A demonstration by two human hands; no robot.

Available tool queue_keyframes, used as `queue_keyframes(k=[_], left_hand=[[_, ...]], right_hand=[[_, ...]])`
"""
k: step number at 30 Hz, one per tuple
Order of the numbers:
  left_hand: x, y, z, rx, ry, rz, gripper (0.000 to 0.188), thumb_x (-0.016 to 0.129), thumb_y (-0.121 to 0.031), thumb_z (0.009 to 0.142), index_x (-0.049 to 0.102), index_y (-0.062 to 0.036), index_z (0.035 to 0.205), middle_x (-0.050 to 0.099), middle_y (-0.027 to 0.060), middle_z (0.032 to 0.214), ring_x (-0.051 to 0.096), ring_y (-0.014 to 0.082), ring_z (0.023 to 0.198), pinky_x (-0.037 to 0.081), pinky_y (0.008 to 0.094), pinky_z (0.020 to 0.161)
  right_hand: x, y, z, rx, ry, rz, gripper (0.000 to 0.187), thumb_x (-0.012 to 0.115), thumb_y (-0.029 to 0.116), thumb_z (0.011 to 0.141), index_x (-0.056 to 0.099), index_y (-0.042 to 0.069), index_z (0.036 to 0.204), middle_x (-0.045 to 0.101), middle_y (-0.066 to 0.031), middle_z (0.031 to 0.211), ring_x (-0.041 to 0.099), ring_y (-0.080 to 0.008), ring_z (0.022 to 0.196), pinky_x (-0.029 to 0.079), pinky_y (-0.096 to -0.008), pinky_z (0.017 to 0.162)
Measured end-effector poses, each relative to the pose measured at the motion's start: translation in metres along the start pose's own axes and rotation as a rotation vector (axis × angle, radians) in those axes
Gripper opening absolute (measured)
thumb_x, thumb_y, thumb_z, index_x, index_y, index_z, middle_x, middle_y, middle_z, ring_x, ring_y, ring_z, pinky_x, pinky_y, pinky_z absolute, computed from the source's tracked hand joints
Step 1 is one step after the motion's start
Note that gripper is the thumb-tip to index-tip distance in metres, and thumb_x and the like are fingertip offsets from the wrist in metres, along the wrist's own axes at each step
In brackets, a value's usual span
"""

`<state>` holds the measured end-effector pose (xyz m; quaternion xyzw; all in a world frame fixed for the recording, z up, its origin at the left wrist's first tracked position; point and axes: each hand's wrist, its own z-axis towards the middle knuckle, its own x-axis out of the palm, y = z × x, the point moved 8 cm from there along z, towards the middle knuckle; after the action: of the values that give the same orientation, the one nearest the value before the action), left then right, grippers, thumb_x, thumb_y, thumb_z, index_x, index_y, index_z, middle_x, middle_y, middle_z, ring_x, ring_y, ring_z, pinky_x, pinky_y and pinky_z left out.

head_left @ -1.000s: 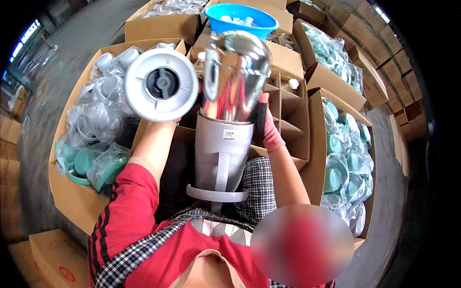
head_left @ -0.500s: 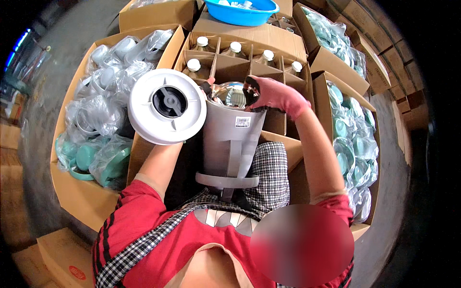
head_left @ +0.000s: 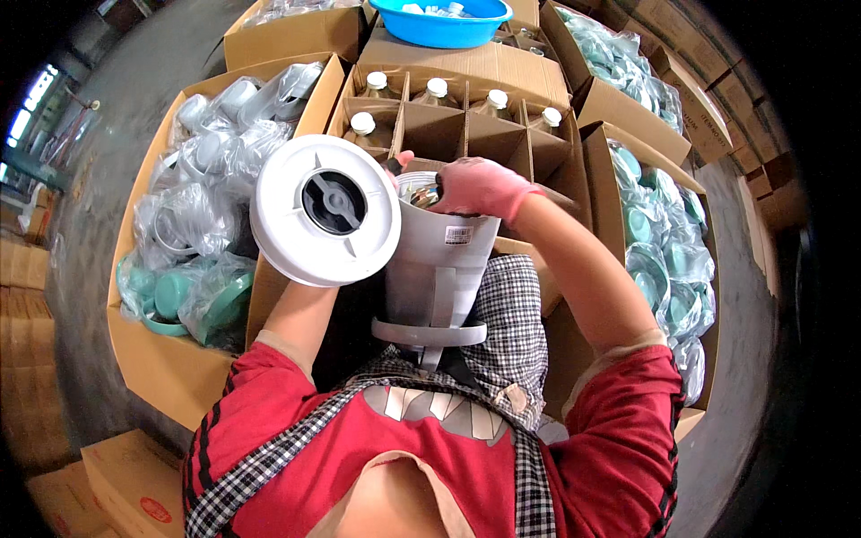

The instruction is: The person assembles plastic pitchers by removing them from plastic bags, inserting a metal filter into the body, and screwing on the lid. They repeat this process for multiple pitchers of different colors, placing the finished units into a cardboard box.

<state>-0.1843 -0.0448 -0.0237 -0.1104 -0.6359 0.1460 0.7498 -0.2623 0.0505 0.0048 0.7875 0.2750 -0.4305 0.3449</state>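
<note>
A grey vacuum jug body [head_left: 429,273] with a strap-like handle stands between my knees, its round mouth toward the boxes. Inside the mouth shows a shiny silver liner [head_left: 425,194]. My right hand [head_left: 484,190], in a pink glove, reaches over the rim with its fingers bent down into the mouth around the liner; their tips are hidden. My left hand [head_left: 397,164] is mostly hidden behind a white round base [head_left: 278,215] with a black hub, which it holds beside the jug; only fingertips show near the rim.
Ahead stands a divided carton [head_left: 435,130] with several white-capped silvery liners. A blue basin [head_left: 441,27] of small white parts sits behind it. Open cartons of bagged grey and green parts [head_left: 206,193] and bagged green parts [head_left: 659,260] flank me. A closed carton [head_left: 134,484] lies at lower left.
The silver liner has sunk from above the rim into the jug body, and my right hand has come down with it. The white base has shifted slightly right and down.
</note>
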Motion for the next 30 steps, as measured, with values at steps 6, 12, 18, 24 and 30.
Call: queue_keyframes(k=[6, 12, 18, 24, 30], left_hand=[[0.027, -0.054, 0.030, 0.648, -0.230, 0.972, 0.036, 0.044, -0.008, 0.084, 0.036, 0.0021, 0.117, 0.042, 0.0139, 0.118, 0.040, 0.0213, 0.109, 0.030, 0.0335, 0.094], [0.032, -0.024, 0.072, 0.261, 0.342, 1.312, 0.076, 0.058, -0.018, 0.077, 0.009, -0.0038, 0.132, 0.013, 0.0107, 0.138, 0.010, 0.0195, 0.127, 0.011, 0.0308, 0.101], [-0.037, 0.001, 0.054, 0.323, 0.007, 1.360, 0.065, 0.054, -0.020, 0.081, 0.015, -0.0023, 0.130, 0.024, 0.0132, 0.133, 0.027, 0.0229, 0.121, 0.024, 0.0318, 0.098], [0.001, 0.012, 0.035, 0.428, -0.012, 1.743, 0.047, 0.051, -0.026, 0.082, 0.033, 0.0027, 0.116, 0.044, 0.0199, 0.112, 0.042, 0.0332, 0.103, 0.034, 0.0356, 0.088], [-0.050, 0.010, 0.044, 0.169, -0.117, 1.342, 0.043, 0.042, -0.034, 0.086, 0.040, 0.0012, 0.111, 0.049, 0.0138, 0.106, 0.043, 0.0214, 0.102, 0.034, 0.0341, 0.088]], right_hand=[[-0.029, -0.055, -0.013, -0.230, -0.303, 1.581, 0.063, 0.042, 0.058, 0.077, 0.051, 0.001, 0.103, 0.055, -0.0090, 0.090, 0.051, -0.0132, 0.080, 0.042, -0.0235, 0.072], [-0.029, -0.108, 0.001, -0.122, -0.811, 1.181, 0.061, 0.039, 0.055, 0.080, 0.051, -0.001, 0.100, 0.054, -0.0065, 0.089, 0.051, -0.0128, 0.077, 0.041, -0.0248, 0.071], [0.035, -0.110, -0.004, -0.062, -0.749, 1.170, 0.047, 0.039, 0.044, 0.085, 0.046, 0.000, 0.100, 0.049, -0.0056, 0.087, 0.044, -0.0128, 0.080, 0.038, -0.0246, 0.073], [0.059, -0.123, 0.009, -0.151, -0.573, 1.389, 0.053, 0.039, 0.045, 0.084, 0.043, 0.000, 0.112, 0.053, -0.0128, 0.101, 0.051, -0.0168, 0.088, 0.041, -0.0276, 0.080], [0.065, -0.119, -0.010, 0.086, -0.723, 1.161, 0.046, 0.042, 0.038, 0.085, 0.041, 0.002, 0.114, 0.051, -0.0165, 0.103, 0.050, -0.0236, 0.097, 0.038, -0.0323, 0.085]])
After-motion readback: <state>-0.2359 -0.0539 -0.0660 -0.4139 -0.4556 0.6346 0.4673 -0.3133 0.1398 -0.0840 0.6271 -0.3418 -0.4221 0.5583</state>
